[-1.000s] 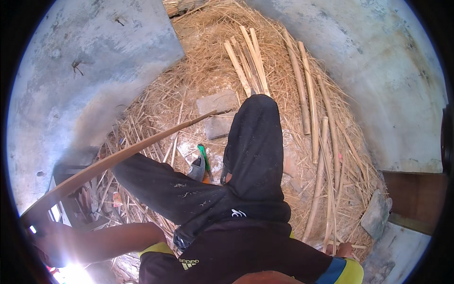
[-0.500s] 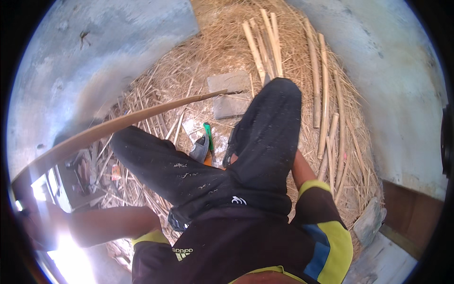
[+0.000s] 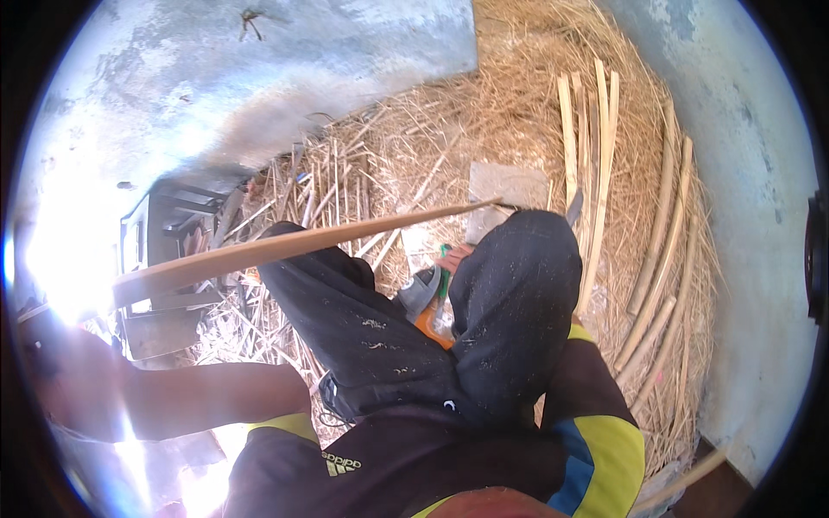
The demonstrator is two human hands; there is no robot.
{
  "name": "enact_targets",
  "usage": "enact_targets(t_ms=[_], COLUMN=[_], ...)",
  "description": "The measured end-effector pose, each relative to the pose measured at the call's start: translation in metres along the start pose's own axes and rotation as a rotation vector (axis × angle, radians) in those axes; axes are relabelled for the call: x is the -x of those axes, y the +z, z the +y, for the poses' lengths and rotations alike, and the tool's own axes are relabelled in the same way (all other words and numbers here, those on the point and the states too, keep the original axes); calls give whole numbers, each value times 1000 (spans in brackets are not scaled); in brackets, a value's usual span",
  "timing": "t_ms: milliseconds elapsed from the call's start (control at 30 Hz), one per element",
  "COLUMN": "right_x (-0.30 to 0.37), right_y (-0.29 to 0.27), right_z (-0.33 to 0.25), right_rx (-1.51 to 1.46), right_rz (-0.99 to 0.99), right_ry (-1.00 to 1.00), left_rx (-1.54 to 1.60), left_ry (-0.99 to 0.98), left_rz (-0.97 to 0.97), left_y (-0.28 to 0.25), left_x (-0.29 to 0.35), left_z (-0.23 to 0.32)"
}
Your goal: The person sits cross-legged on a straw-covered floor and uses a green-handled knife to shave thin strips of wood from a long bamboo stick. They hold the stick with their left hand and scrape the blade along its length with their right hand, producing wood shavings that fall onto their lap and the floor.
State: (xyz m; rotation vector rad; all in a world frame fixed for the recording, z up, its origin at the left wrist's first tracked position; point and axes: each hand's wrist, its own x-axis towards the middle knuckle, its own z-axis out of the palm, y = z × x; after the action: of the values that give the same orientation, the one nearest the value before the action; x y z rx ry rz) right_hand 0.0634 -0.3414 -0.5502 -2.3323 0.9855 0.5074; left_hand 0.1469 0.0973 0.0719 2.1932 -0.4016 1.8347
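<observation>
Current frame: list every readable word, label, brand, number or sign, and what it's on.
Dark shirt: pale logo with lettering on the chest; wording not copied.
Black trousers: small white mark, partly hidden, not readable.
No other text can be made out.

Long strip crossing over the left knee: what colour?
The long strip is light brown; it shows best in the head view.
</observation>
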Motion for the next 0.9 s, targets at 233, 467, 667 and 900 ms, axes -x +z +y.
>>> enact_targets(t_ms=[233,467,667,900], right_x=[15,54,159,350], right_y=[-12,-98,-227,-276], right_z=[16,71,188,152], right_rx=[-63,-768,-722,-848], right_rz=[-55,-187,254,930], right_ry=[15,-61,16,71], left_rx=[-59,858,1058,1143], left_ry=[-348,-434,-312,-190], left_rz=[44,-31,-80,-33], left_y=[27,18,15,-17], left_x=[22,22,0,21], left_z=[125,111,128,146])
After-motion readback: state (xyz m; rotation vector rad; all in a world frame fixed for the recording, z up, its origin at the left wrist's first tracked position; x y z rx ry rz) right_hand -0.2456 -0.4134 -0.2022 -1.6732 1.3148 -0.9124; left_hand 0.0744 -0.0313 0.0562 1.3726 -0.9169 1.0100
